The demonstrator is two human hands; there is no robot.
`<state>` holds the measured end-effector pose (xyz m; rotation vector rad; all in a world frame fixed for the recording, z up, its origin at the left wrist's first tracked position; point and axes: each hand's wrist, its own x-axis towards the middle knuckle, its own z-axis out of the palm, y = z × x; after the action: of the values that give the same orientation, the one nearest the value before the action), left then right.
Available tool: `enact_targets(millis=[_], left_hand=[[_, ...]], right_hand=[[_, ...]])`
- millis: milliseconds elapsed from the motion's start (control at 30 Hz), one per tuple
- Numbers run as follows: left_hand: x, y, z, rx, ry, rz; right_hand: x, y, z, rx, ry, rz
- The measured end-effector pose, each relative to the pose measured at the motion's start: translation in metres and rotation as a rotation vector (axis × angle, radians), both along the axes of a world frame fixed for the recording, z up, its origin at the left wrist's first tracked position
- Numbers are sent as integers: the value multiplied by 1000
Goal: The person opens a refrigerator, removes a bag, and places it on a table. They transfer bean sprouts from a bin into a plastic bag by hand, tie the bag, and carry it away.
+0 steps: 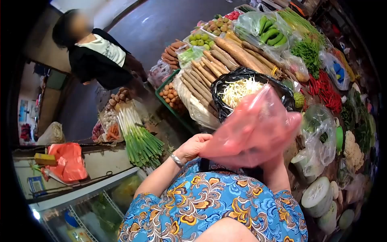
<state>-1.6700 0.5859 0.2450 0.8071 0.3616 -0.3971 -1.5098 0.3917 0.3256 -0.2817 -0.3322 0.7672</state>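
Left hand (194,146): pinches edge of pink bag (256,125), near bean sprouts (238,92).
Right hand: covered by pink bag; cannot tell grip.

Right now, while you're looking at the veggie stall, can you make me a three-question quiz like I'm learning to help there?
1. What is the left hand pinching?
2. True or false: the bean sprouts are in a black bag.
3. Fill in the gap: the silver bracelet is on the ___ wrist.

Key:
1. The edge of a see-through red plastic bag.
2. True.
3. Left.
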Motion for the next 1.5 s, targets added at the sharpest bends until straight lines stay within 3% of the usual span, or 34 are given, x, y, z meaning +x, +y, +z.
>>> enact_targets(millis=[100,167,300,433,467,567,633,700,900,1000,1167,1233,1300,1333,1367,1500], left_hand=[[7,30,-13,-15,65,97],[29,44,-9,279,114,155],[98,60,-28,471,96,355],[152,66,-26,380,229,215],[156,65,-30,313,105,272],[152,65,-41,357,5,301],[138,63,-12,421,-68,245],[128,55,27,548,-416,269],[117,56,72,717,-546,255],[120,61,73,743,-528,224],[121,70,77,1028,-655,246],[106,74,84,748,-532,226],[106,81,71,670,-418,294],[110,91,54,793,-447,284],[108,93,57,827,-384,252],[95,60,96,1536,-919,598]], right_hand=[[14,-20,2,29,-48,-137],[14,-28,4,31,-83,-193],[12,-31,4,-25,-68,-300],[14,-26,-9,-226,118,-407],[12,-20,-7,-327,329,-541],[-3,-31,-21,-376,384,-570],[-12,-39,-24,-368,420,-567],[-16,-38,-12,-387,505,-607],[-23,-23,20,-227,359,-555],[-24,-13,30,-306,465,-583],[-17,-9,31,-529,454,-879],[-12,-15,26,-562,445,-942],[-19,-37,20,-573,111,-787],[-17,-38,26,-510,372,-807],[-11,-42,25,-508,369,-801],[13,-56,20,-503,533,-691]])
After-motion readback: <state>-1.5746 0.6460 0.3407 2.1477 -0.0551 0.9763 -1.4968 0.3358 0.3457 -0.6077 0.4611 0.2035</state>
